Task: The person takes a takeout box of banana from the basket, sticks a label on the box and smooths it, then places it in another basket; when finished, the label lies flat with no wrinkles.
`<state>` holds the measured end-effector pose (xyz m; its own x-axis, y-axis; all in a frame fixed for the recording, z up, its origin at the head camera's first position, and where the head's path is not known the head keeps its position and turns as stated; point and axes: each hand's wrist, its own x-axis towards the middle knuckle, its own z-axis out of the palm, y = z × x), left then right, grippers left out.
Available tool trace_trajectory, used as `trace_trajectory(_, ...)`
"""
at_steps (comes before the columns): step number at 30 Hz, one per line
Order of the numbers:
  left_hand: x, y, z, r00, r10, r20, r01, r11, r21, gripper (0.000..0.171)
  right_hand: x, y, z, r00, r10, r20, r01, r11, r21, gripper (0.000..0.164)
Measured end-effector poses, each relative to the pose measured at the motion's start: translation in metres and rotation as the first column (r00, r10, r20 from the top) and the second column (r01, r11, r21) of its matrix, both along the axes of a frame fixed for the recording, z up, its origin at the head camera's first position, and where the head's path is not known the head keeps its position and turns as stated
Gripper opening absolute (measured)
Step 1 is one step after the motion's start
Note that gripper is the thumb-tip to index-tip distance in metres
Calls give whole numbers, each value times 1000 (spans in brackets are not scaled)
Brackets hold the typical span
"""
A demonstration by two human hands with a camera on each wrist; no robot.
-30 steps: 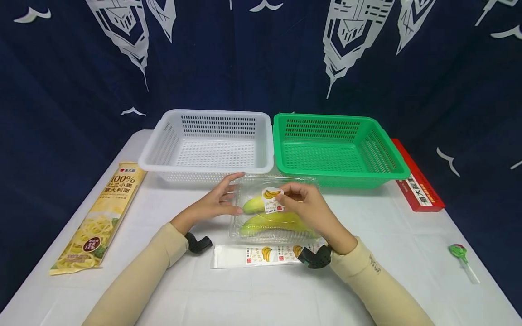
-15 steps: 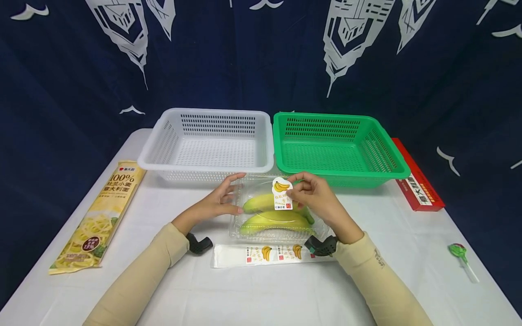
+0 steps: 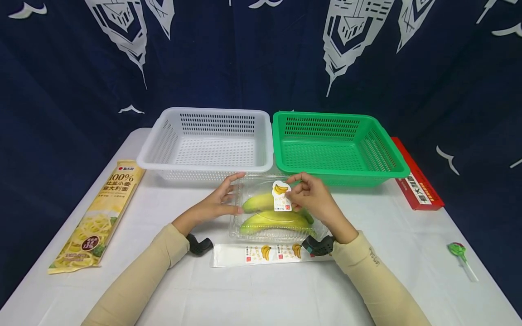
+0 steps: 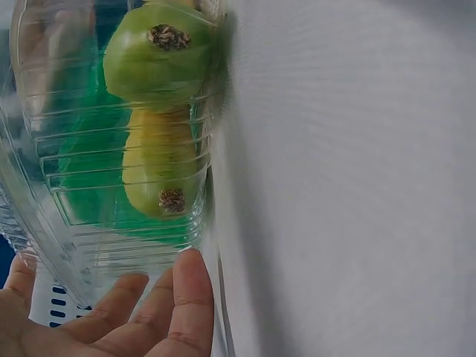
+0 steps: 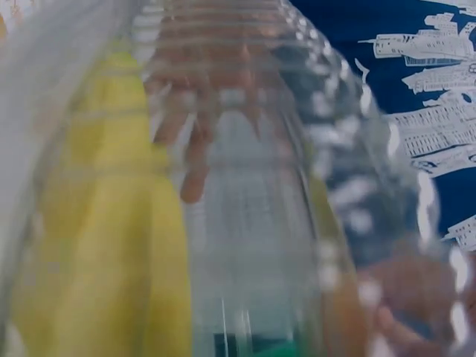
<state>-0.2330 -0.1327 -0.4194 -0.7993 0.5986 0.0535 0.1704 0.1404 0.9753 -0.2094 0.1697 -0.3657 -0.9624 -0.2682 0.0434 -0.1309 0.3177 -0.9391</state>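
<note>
A clear plastic clamshell box [image 3: 237, 228] with two yellow-green bananas [image 3: 267, 223] inside lies in the middle of the table in the head view. My right hand [image 3: 316, 199] pinches a white banana sticker [image 3: 282, 201] at its right edge, over the lid; whether the sticker touches the lid cannot be told. Fingers spread, my left hand [image 3: 212, 203] rests at the box's left side. In the left wrist view its fingertips [image 4: 192, 275] are by the ribbed wall, near the banana ends [image 4: 171, 199]. The right wrist view is blurred by the clear plastic.
A sticker strip [image 3: 228, 256] lies in front of the box. Behind stand a white basket [image 3: 205, 168] and a green basket [image 3: 342, 174]. A pasta packet [image 3: 95, 222] is at left; a red box [image 3: 424, 185] and a lollipop [image 3: 457, 249] are at right.
My right hand has moved slightly right with the sticker, which has turned from tilted to nearly straight. In the last half second it has dipped a little. My left hand has stayed put.
</note>
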Motion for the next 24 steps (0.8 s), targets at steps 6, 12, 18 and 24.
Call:
trace_trajectory(6,0,1,0,1000,3,-6,-3,1000,3,97,3,-5,-3,992,-32,-121,51,986,159,33)
trace_trajectory(12,0,1,1,1000,-1,-17,1,1000,9,97,4,-8,-5,985,-47,-169,81,977,199,36)
trace_trajectory(18,1,1,2,1000,1,-18,-1,1000,13,97,5,-9,-5,983,-57,-172,92,976,199,36)
trace_trajectory(24,1,1,2,1000,1,-18,-1,1000,16,98,6,-10,-5,980,-60,-189,102,970,220,33)
